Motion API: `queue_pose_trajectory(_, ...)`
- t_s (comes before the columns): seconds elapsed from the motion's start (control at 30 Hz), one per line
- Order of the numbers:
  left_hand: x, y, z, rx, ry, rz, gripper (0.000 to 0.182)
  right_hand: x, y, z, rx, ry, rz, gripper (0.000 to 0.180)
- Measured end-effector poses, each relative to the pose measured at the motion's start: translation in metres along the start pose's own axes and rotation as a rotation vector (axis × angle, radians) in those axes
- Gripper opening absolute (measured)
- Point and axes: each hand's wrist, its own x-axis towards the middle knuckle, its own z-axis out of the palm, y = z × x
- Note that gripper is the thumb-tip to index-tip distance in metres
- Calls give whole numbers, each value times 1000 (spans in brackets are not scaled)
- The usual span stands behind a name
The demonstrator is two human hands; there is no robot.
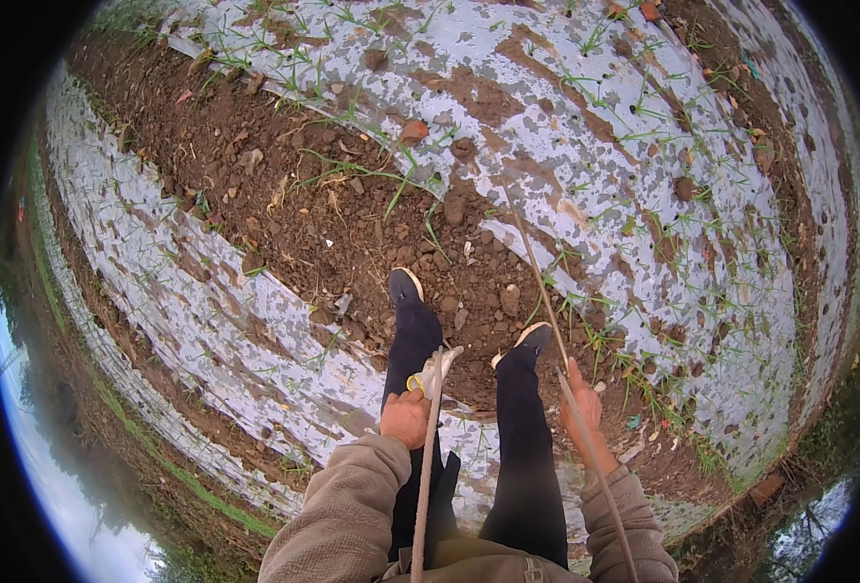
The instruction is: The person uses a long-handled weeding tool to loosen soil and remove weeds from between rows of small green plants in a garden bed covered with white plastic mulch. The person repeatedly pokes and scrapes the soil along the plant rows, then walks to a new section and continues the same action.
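Note:
My left hand (406, 419) is closed on a pale cloth item with a yellow edge, which looks like a work glove (436, 370). It hangs in front of my left trouser leg. Out to the right, my right hand (583, 408) grips the near end of a long thin stick (533, 266). The stick slants forward and left, and its far tip reaches the soil-stained plastic mulch film (583, 138). Two drawstring cords dangle close to the camera; the left cord (427, 466) crosses in front of the glove, and the right cord (596, 452) crosses my right hand.
My shoes (405, 286) stand on a furrow of loose brown soil (372, 233) with stones. Another film-covered bed (204, 306) runs along the left. Green shoots (590, 40) grow through holes in the film. A reddish brick fragment (414, 132) lies at the film's edge.

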Motion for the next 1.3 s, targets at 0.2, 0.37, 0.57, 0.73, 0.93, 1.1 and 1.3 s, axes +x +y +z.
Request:
queue_pose_trajectory(0.2, 0, -3, 6, -14, 15, -7, 15, 3, -3, -3, 14, 19, -19, 54)
queue_pose_trajectory(0.37, 0, -5, 5, -56, 28, -1, 18, 6, -4, -16, 22, -97, 75, 54)
queue_pose_trajectory(0.57, 0, -1, -2, -36, -10, 1, 16, 4, -3, -18, 35, -99, 89, 54)
queue_pose_trajectory(0.73, 0, 1, -4, -14, -19, -7, 13, 2, -3, -14, 39, -58, 66, 55)
queue_pose_trajectory(0.93, 1, -2, -1, -22, -21, -10, 14, 2, -2, -12, 19, -80, 80, 56)
queue_pose_trajectory(1.1, 1, -2, 2, -55, 0, -23, 17, 1, -1, -9, 8, -32, 21, 56)
queue_pose_trajectory(1.3, 2, -3, 2, -40, -11, -16, 18, 4, -6, -13, -3, -42, 7, 55)
